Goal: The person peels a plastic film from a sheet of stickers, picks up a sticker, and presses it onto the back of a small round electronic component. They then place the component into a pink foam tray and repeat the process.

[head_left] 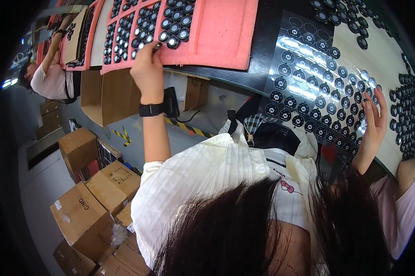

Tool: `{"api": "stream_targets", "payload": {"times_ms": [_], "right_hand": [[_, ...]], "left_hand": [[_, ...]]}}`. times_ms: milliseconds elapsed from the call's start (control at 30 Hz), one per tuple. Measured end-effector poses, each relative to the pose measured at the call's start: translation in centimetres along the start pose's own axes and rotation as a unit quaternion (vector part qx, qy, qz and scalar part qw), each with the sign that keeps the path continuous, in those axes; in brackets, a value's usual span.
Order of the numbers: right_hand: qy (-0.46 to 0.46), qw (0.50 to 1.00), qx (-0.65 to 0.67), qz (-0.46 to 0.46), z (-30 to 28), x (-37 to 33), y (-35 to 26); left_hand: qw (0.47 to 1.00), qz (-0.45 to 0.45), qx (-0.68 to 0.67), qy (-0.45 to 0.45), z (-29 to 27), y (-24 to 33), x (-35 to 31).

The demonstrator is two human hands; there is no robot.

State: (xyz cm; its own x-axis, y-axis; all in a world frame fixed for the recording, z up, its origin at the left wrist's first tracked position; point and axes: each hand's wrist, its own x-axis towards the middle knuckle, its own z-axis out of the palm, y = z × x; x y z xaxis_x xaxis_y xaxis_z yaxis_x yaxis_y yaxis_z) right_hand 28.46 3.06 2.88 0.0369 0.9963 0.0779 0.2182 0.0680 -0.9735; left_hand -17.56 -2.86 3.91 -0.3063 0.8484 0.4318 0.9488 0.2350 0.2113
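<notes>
My left hand is at the near edge of a pink foam tray, closed in a pinch on a small round black part. Many similar round parts with pale centres stand in the tray's compartments; the rightmost compartment shows bare foam. On the right, my right hand lies with fingers stretched out over the edge of a clear plastic sheet. Rows of black discs with pale marks cover that sheet. My right fingertips appear to rest on or just above the sheet.
Loose black parts lie at the far right, with a denser group beyond my right hand. Cardboard boxes are stacked on the floor at lower left. A co-worker stands at far left; another person's sleeve shows at lower right.
</notes>
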Motion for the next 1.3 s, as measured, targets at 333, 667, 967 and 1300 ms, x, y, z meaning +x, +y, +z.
{"api": "stream_targets", "payload": {"times_ms": [333, 667, 967, 1300], "right_hand": [[0.006, 1.0, -0.009, 0.005, -0.6, -0.1, 0.6], [-0.026, 0.999, 0.008, -0.023, 0.0, 0.7, -1.1], [-0.185, 0.962, -0.157, -0.129, 2.4, 5.2, -5.2], [-0.195, 0.949, -0.227, -0.096, 6.6, 11.3, 0.3]], "left_hand": [[0.997, 0.066, 0.003, 0.043, 0.1, -0.8, -1.1], [0.962, -0.143, -0.189, -0.136, 0.8, -3.0, 2.4], [0.957, 0.057, 0.114, -0.262, -1.8, 0.0, 6.9], [0.912, 0.331, -0.048, -0.236, 5.9, 22.9, 11.8]]}}
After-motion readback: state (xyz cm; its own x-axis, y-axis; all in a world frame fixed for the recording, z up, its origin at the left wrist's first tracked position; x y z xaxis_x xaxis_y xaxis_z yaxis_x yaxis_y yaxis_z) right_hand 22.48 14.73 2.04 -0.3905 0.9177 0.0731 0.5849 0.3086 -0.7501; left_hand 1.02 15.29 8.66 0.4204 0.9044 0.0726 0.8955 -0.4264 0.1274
